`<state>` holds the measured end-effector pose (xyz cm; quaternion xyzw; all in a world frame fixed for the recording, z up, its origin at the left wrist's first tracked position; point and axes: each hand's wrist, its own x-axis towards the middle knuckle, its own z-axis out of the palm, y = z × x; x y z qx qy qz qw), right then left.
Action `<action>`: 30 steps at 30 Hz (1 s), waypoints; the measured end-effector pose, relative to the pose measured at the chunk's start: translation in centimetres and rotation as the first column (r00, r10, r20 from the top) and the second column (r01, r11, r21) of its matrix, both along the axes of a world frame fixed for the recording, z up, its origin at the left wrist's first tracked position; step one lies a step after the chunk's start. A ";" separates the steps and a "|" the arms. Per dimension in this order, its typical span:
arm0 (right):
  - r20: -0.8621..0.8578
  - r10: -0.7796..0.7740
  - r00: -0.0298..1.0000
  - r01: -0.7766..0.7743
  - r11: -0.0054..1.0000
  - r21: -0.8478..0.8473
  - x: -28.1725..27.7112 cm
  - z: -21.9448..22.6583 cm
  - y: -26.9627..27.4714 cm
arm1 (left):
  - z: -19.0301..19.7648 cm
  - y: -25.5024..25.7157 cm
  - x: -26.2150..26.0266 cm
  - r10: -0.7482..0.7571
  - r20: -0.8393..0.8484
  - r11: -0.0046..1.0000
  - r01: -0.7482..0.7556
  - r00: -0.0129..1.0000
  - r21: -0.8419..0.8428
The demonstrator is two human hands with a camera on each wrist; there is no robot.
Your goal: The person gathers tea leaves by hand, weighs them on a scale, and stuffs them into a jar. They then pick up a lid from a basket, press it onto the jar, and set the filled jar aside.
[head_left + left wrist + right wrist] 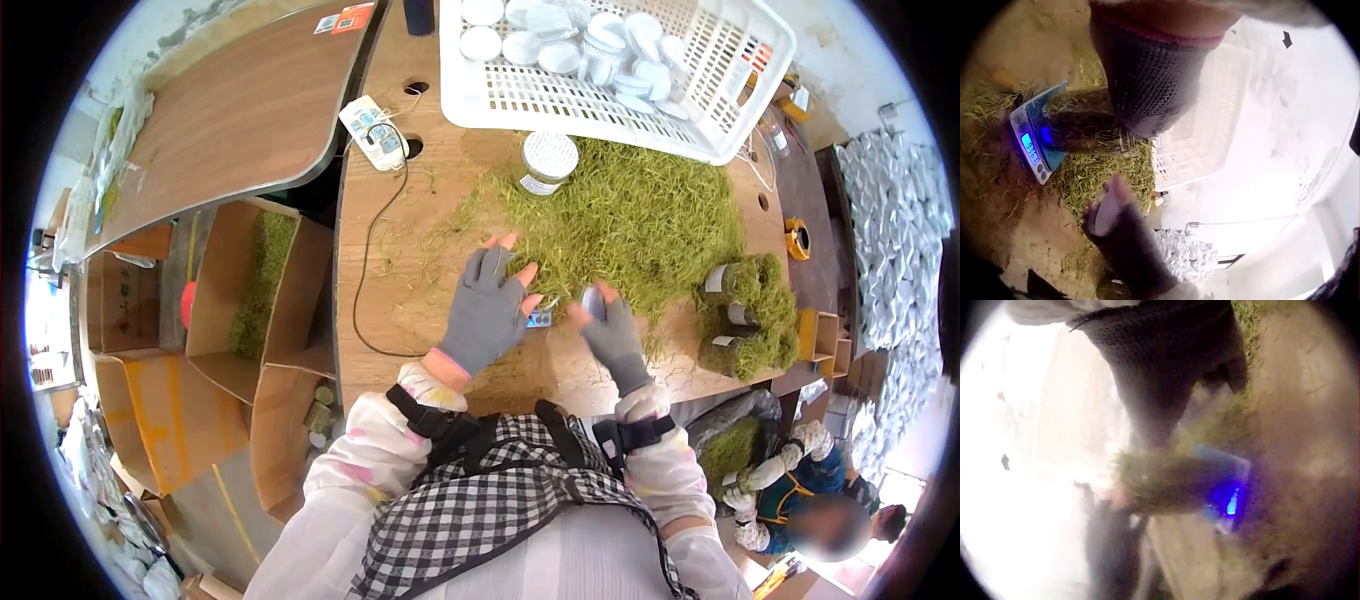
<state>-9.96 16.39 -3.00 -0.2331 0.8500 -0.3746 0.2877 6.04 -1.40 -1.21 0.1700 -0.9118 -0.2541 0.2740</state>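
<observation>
A glass jar [1082, 122] filled with green moss stands upright on a small digital scale [1032, 147] with a lit display; the scale's edge [540, 319] shows between the hands in the head view. My left hand [487, 310], in a grey fingerless glove, grips the jar near its mouth with curved thumb and fingers, partly hidden in the left wrist view. On the jar's other side, my right hand [614, 340] pinches a round silvery lid [593, 301], held apart from the jar in the left wrist view [1108, 215]. The right wrist view is blurred.
Loose moss [640, 220] covers the table beyond my hands. A lidded jar [549, 163] stands near a white basket [610, 120] of lids. Several moss-topped jars [740, 315] are at right, a power strip [375, 133] at left. Another person [815, 510] is lower right.
</observation>
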 end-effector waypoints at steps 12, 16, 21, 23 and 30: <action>-0.287 0.190 0.939 -0.219 0.973 -0.072 -0.4 -1.5 0.5 | 0.2 0.0 -0.2 0.025 0.015 0.998 -0.026 1.000 0.059; -0.094 0.214 0.972 -0.230 0.943 -0.239 0.4 3.0 -3.6 | 0.0 -0.1 -0.1 0.027 0.035 0.999 -0.028 0.999 0.020; -0.197 0.201 0.959 -0.228 0.966 -0.121 0.2 5.0 -6.0 | 0.3 0.0 0.0 0.038 0.052 0.999 -0.039 0.998 0.018; -0.265 0.196 0.944 -0.251 0.949 -0.192 -0.5 4.1 -6.4 | 0.3 0.1 -0.1 0.035 0.072 0.999 -0.036 0.997 0.004; -0.490 0.030 0.871 -0.248 0.889 -0.386 -3.0 6.0 -4.3 | 0.1 0.2 0.0 0.089 0.083 0.996 -0.089 0.993 -0.005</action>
